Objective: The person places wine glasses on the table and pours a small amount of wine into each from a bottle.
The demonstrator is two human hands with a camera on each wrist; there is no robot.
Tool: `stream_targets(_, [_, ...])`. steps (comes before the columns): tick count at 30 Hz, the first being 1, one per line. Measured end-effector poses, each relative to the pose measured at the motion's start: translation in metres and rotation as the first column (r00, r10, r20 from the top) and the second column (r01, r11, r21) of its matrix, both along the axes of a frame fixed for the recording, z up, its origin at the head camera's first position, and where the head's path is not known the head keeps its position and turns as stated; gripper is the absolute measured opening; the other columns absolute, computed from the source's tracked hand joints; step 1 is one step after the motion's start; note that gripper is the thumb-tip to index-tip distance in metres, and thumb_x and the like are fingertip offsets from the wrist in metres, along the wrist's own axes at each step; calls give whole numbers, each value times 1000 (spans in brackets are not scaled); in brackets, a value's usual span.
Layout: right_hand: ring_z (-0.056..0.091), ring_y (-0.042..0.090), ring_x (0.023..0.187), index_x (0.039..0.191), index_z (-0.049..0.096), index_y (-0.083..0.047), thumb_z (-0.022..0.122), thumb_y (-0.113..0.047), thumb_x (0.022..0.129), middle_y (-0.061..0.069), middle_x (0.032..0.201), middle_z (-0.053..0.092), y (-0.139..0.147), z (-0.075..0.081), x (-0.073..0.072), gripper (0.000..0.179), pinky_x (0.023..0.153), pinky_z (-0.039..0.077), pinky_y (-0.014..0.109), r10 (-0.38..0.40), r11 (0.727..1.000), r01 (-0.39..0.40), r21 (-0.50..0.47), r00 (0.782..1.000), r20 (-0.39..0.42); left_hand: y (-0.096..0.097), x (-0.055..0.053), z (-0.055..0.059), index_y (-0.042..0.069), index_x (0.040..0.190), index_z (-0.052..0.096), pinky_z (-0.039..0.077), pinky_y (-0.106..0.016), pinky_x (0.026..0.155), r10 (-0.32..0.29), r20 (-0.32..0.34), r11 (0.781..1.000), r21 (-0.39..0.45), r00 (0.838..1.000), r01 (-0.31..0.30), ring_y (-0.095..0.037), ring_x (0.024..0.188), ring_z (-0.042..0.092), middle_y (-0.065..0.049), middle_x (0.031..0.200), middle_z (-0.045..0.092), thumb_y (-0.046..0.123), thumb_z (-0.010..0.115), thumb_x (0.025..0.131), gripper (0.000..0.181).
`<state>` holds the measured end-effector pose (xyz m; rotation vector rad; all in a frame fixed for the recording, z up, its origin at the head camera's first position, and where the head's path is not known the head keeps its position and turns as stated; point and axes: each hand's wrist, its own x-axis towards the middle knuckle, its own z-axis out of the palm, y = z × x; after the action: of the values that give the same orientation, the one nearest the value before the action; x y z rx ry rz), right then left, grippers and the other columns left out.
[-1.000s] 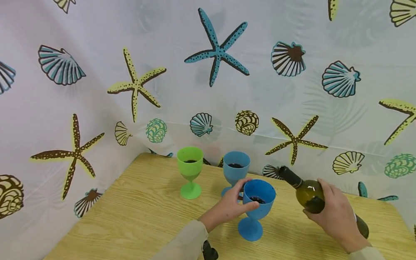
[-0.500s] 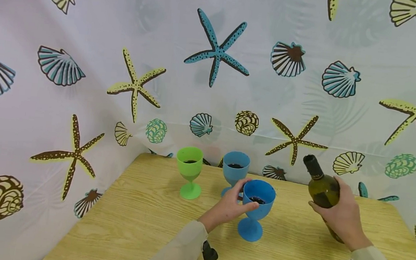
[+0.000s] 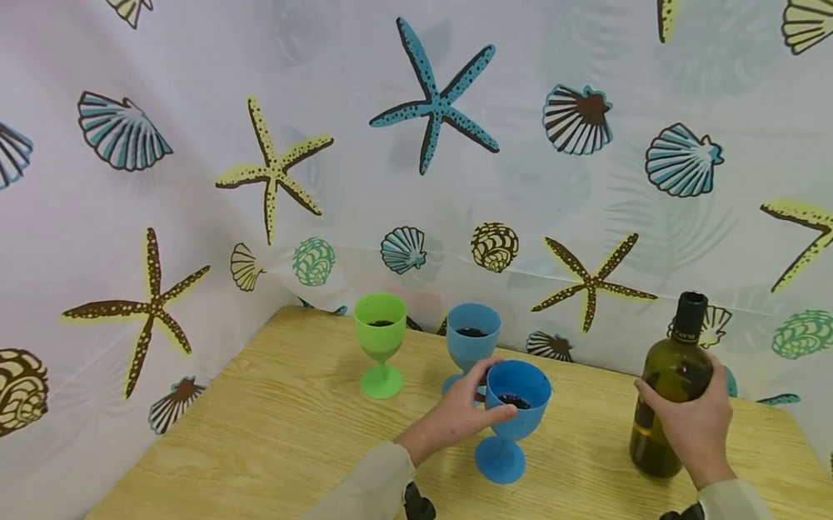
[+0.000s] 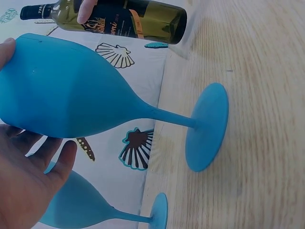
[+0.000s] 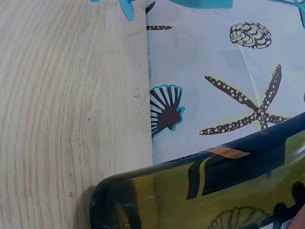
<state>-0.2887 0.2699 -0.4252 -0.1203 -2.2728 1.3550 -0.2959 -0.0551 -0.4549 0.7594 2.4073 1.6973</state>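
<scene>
My left hand (image 3: 464, 411) grips the bowl of a darker blue goblet (image 3: 517, 425), thumb on the near side of the rim and fingers round the far side. Dark liquid shows inside, and the goblet's round foot is on the table. To the right, my right hand (image 3: 698, 421) holds a green wine bottle (image 3: 657, 451) by its body, fingers behind and thumb in front. The bottle is upright, uncorked at the top, its base right at the tabletop. Its dark label with orange marks shows in the left wrist view, where the goblet (image 4: 71, 90) fills the front.
A lighter blue goblet (image 3: 472, 345) stands just behind the left hand, partly hidden by it. Left of that is a green goblet (image 3: 382, 340); both hold dark liquid. The wooden table (image 3: 277, 456) ends at a white curtain (image 3: 528, 36) printed with shells and starfish.
My right hand has swung the bottle from a leftward tilt to upright, moving it right and down to the tabletop. The left hand and its goblet have stayed in place.
</scene>
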Motion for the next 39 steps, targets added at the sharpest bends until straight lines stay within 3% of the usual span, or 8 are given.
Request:
stream_targets(16, [38, 40, 127, 151, 8, -17, 76, -42, 78, 19, 145, 33, 7, -10, -13, 103, 99, 35, 57, -60, 991, 72, -116, 992, 107, 0, 2, -1, 20, 148, 24, 41, -42, 98, 9, 8, 1000, -4, 1000, -9, -22, 127, 42, -6, 143, 39, 38, 62, 91, 71])
stream_targets(39, [35, 37, 129, 151, 9, -20, 76, -46, 76, 17, 146, 30, 14, -14, -33, 104, 101, 33, 56, -86, 985, 99, -144, 992, 92, 2, 3, 2, 19, 148, 25, 41, -39, 98, 12, -9, 1000, -7, 1000, -12, -22, 127, 42, -6, 142, 40, 37, 63, 91, 71])
